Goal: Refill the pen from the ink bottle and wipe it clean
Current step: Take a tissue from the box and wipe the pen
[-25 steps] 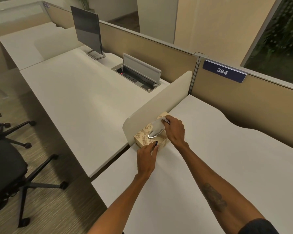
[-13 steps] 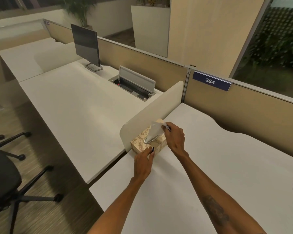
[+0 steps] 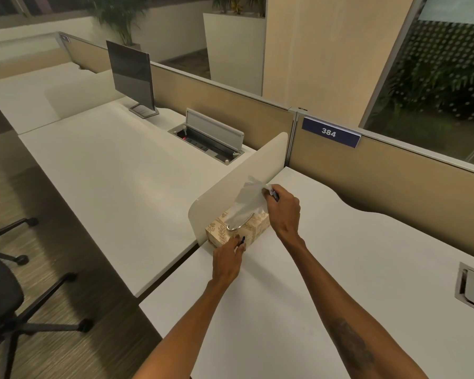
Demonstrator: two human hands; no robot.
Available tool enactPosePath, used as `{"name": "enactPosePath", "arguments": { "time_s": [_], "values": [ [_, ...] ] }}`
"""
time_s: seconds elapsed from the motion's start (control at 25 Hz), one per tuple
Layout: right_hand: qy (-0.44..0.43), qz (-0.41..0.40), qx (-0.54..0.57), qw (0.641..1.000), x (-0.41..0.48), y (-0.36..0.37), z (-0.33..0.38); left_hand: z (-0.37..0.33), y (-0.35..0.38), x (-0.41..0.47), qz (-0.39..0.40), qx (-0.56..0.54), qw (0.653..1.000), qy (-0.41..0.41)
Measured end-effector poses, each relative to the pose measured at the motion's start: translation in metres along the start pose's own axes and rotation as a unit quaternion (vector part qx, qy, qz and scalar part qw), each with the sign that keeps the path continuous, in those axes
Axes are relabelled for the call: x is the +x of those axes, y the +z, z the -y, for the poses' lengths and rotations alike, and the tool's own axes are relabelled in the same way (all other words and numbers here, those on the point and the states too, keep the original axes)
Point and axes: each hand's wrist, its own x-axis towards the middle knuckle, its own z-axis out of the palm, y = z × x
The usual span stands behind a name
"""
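At the desk's point(image 3: 340, 269) left edge, against the low divider point(image 3: 230, 184): right hand point(image 3: 283, 212) pinching the top of a tissue point(image 3: 245, 203) between closed fingertips, with a dark pen-like piece point(image 3: 274, 195) tucked in the same grip, sheet running up and right from the slot of the tissue box point(image 3: 237, 231). Left hand point(image 3: 227, 259) bracing the box's near side, fingers curled around another small dark piece point(image 3: 242, 240), possibly the pen's other part, too small for certainty. Tissue not yet clearing the slot, lower end inside among the rest; ink bottle not showing anywhere.
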Motion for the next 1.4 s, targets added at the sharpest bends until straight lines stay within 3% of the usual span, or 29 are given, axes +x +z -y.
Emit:
{"name": "enactPosePath", "arguments": {
  "time_s": [0.4, 0.56, 0.68, 0.84, 0.96, 1.12, 1.24, 1.4],
  "values": [
    [0.153, -0.094, 0.145, 0.973, 0.0, -0.065, -0.011, -0.009, -0.004, -0.017, 0.032, -0.08, 0.996, 0.012],
    [0.171, -0.11, 0.161, 0.966, -0.01, -0.091, -0.026, -0.04, 0.001, -0.047, -0.027, -0.087, 0.987, 0.131],
    [0.16, -0.076, 0.128, 0.976, -0.023, -0.11, -0.036, -0.07, 0.008, -0.056, -0.076, -0.067, 0.969, 0.224],
    [0.157, -0.049, 0.127, 0.978, -0.043, -0.141, -0.036, -0.106, 0.021, -0.069, -0.076, -0.06, 0.953, 0.287],
    [0.206, -0.048, 0.218, 0.953, -0.054, -0.166, -0.036, -0.126, 0.027, -0.088, -0.02, -0.11, 0.96, 0.255],
    [0.226, -0.059, 0.249, 0.94, -0.074, -0.196, -0.044, -0.167, 0.029, -0.117, 0.022, -0.244, 0.964, 0.106],
    [0.192, -0.034, 0.203, 0.96, -0.095, -0.22, -0.054, -0.193, 0.038, -0.133, 0.021, -0.32, 0.947, 0.023],
    [0.063, 0.02, 0.06, 0.996, -0.121, -0.247, -0.07, -0.219, 0.056, -0.154, 0.038, -0.382, 0.923, -0.029]
  ]
}}
